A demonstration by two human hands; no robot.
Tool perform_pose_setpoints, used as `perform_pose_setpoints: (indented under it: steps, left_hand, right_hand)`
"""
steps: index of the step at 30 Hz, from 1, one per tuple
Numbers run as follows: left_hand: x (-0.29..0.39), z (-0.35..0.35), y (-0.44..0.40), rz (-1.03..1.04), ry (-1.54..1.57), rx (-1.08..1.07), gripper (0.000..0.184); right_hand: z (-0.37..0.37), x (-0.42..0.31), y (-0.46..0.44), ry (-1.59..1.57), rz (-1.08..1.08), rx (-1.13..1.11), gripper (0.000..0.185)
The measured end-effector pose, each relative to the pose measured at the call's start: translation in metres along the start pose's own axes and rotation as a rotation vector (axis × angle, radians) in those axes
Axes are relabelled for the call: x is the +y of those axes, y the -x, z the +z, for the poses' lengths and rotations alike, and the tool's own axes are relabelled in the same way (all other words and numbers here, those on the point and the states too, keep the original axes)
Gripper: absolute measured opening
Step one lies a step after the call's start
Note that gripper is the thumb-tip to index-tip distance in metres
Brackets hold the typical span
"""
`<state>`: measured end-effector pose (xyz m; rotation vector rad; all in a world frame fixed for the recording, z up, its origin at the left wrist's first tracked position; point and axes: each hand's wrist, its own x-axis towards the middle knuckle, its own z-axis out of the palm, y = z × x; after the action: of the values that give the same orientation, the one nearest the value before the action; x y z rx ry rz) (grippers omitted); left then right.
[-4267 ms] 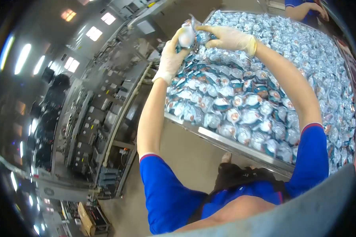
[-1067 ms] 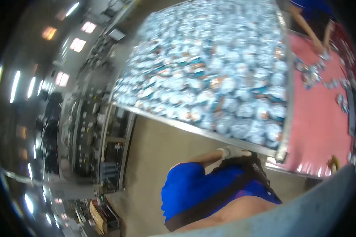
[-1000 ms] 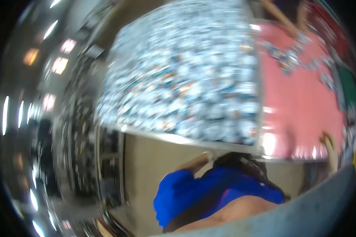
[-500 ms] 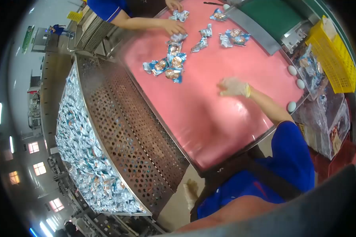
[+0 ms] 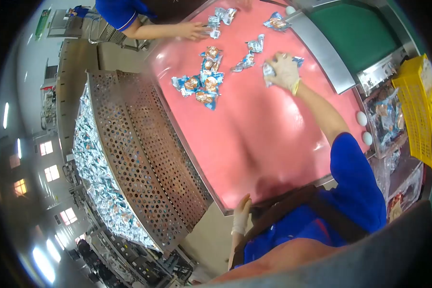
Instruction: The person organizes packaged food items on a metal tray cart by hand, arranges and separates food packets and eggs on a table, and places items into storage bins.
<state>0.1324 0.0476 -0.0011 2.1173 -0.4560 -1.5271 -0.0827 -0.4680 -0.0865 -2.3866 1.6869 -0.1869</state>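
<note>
My gloved right hand [image 5: 284, 72] lies over foil packets [image 5: 269, 72] on the pink tabletop [image 5: 254, 139], its fingers bent down around them; blue and silver wrapper shows at both sides. Low at the table's near edge is my gloved left hand [image 5: 241, 216], fingers held together and pointing up, with no object visible in it. Left of my right hand, a loose group of blue and silver packets [image 5: 209, 84] with brown round prints rests on the pink surface. Two packets [image 5: 249, 56] lie between that group and my right hand, and another packet [image 5: 277, 22] is farther back.
A co-worker's hand [image 5: 193, 31] touches packets at the back left. A perforated metal panel [image 5: 139, 144] stands left, beside a mass of silver packets [image 5: 105, 192]. At right are a green belt [image 5: 353, 36], a metal guide [image 5: 321, 53], white egg-shaped objects [image 5: 362, 118] and a yellow crate [image 5: 417, 105].
The view has swung from the packet-filled tray to the pink table. My right hand has moved up onto the packets there. My left hand has risen to the near table edge.
</note>
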Motion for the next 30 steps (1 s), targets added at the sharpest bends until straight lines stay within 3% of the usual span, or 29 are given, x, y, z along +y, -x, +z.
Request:
perform_pose_setpoints:
  steps: [5,8,9,11,13,15,17,18,19,20,23,26,30]
  left_hand:
    - [0.031,0.029,-0.037,0.115,-0.277,-0.156,0.049]
    - [0.082,0.039,-0.055,0.255,-0.534,-0.214,0.048]
    - [0.099,0.038,-0.062,0.316,-0.641,-0.219,0.047]
    - [0.117,0.033,-0.08,0.485,-0.716,-0.163,0.049]
    - [0.128,0.025,-0.105,0.687,-0.649,-0.085,0.05]
    - [0.157,0.019,-0.125,0.72,-0.633,-0.013,0.051]
    - [0.172,0.021,-0.157,0.962,-0.655,0.123,0.052]
    - [0.18,0.026,-0.17,0.99,-0.723,0.137,0.053]
    - [0.186,0.031,-0.18,1.015,-0.792,0.155,0.055]
    - [0.191,0.035,-0.188,1.037,-0.867,0.173,0.057]
    - [0.189,0.054,-0.212,0.997,-0.883,0.035,0.055]
    - [0.191,0.059,-0.213,0.859,-1.006,0.106,0.047]
    - [0.166,0.045,-0.198,0.785,-0.884,0.178,0.043]
  right_hand:
    - [-0.013,-0.067,0.059,-0.084,-0.223,-0.116,0.073]
    - [0.023,-0.064,0.071,-0.253,-0.67,-0.059,0.069]
    - [0.04,-0.061,0.068,-0.306,-0.72,-0.056,0.06]
    - [0.046,-0.044,0.063,-0.656,-0.507,-0.029,0.053]
    - [0.023,-0.031,0.068,-0.77,-0.315,0.032,0.048]
    - [-0.013,-0.026,0.084,-0.659,-0.171,0.117,0.044]
    - [-0.022,-0.029,0.096,-0.567,-0.249,-0.098,0.043]
    - [-0.026,-0.03,0.101,-0.518,-0.286,-0.207,0.042]
    - [-0.021,-0.035,0.11,-0.484,-0.462,-0.084,0.043]
    - [-0.013,-0.041,0.113,-0.403,-0.47,-0.072,0.044]
    - [0.007,-0.057,0.113,-0.217,-0.448,-0.023,0.052]
    - [0.021,-0.053,0.108,-0.422,-0.244,-0.025,0.047]
    - [-0.006,-0.056,0.123,-1.199,0.345,-0.314,0.042]
